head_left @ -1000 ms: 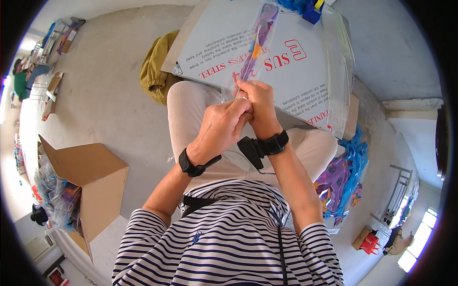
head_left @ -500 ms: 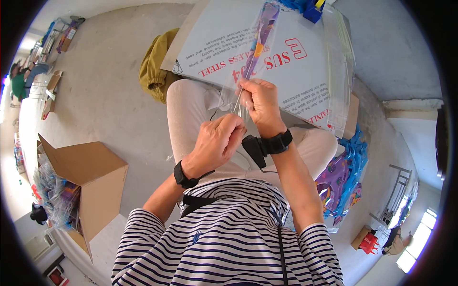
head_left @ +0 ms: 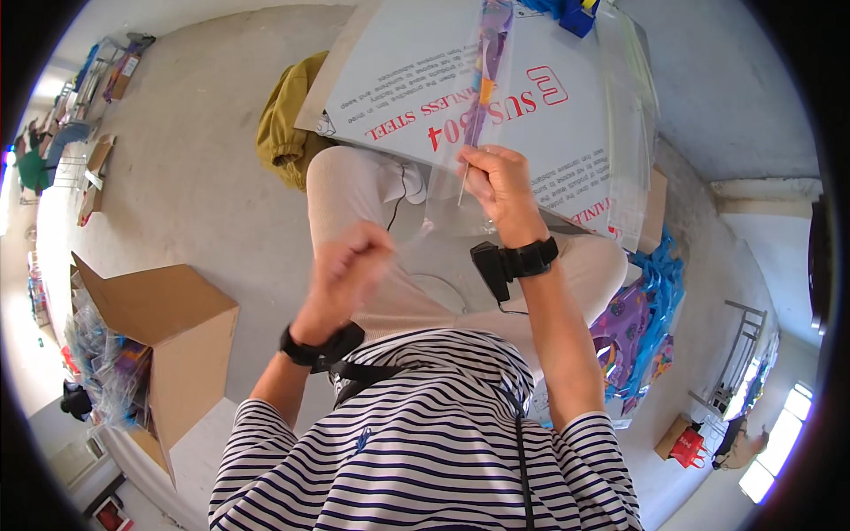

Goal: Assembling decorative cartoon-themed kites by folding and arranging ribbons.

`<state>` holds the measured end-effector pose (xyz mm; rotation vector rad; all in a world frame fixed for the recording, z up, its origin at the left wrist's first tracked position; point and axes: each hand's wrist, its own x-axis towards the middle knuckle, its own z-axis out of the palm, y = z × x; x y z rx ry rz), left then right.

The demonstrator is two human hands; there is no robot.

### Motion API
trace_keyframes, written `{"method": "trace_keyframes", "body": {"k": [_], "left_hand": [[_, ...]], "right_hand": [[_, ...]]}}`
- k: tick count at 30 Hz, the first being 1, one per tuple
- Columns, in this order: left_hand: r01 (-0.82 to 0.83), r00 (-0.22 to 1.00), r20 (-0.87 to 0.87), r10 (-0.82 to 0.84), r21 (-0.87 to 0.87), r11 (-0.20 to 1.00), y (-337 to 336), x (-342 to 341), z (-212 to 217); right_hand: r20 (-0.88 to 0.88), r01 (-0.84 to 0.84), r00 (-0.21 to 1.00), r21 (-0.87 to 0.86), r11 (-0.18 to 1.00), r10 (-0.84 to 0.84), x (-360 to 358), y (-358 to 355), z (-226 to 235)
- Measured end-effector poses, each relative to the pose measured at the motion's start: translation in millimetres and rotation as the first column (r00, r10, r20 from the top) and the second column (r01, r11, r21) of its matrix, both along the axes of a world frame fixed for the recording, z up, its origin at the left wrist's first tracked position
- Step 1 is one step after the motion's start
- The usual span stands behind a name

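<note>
My right hand (head_left: 503, 188) is closed, fingers pinching the lower end of a long, narrow purple patterned bundle (head_left: 487, 80) inside a clear plastic sleeve (head_left: 445, 181). A thin rod end pokes out below these fingers. The bundle stretches away from me over a board-like top (head_left: 390, 97) with grey film and red print. My left hand (head_left: 350, 274) is apart from it, over my left thigh, its fingers curled but smeared by motion. A faint clear wisp (head_left: 425, 230) shows between the two hands; whether my left fingers hold it I cannot make out.
An open cardboard box (head_left: 190, 354) with clear-wrapped packages stands at left. Purple patterned pieces with blue strips (head_left: 633, 319) lie at right. Clear sleeves (head_left: 627, 133) lie along the top's right edge, a blue tape dispenser (head_left: 578, 18) at its far end. An olive garment (head_left: 288, 133) hangs nearby.
My left hand has pulled away from the sleeve's near end, down and to the left. My right hand has shifted slightly right with the bundle, which now points straighter away from me.
</note>
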<state>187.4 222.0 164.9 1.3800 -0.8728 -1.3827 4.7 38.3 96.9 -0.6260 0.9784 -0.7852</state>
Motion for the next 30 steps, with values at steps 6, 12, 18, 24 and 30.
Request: {"method": "trace_keyframes", "body": {"k": [6,12,18,24,30], "left_hand": [[-0.412,0.909,-0.183,0.375,-0.24,0.879,-19.9,41.0,7.9],[0.118,0.336,0.929,0.154,-0.204,0.972,-73.6,26.0,-61.4],[0.172,0.2,0.977,-0.073,0.039,0.984,-110.1,-1.7,-88.3],[0.21,0.844,0.422,-0.331,0.309,0.928,-126.9,-21.7,-114.6],[0.52,0.477,0.803,-0.356,0.068,0.851,-117.1,-47.6,-141.9]], "right_hand": [[-0.036,0.01,0.999,-0.013,1.0,-0.011,-37.2,-6.8,-18.8],[-0.184,-0.146,0.972,0.009,0.989,0.145,-68.5,-11.7,-48.4],[-0.377,0.017,0.926,0.065,0.998,0.009,-102.0,-10.6,-80.7],[-0.37,0.015,0.929,0.036,0.999,-0.001,-115.6,-4.9,-88.5],[-0.267,0.085,0.96,-0.018,0.996,-0.087,-124.6,-0.1,-104.3]]}}
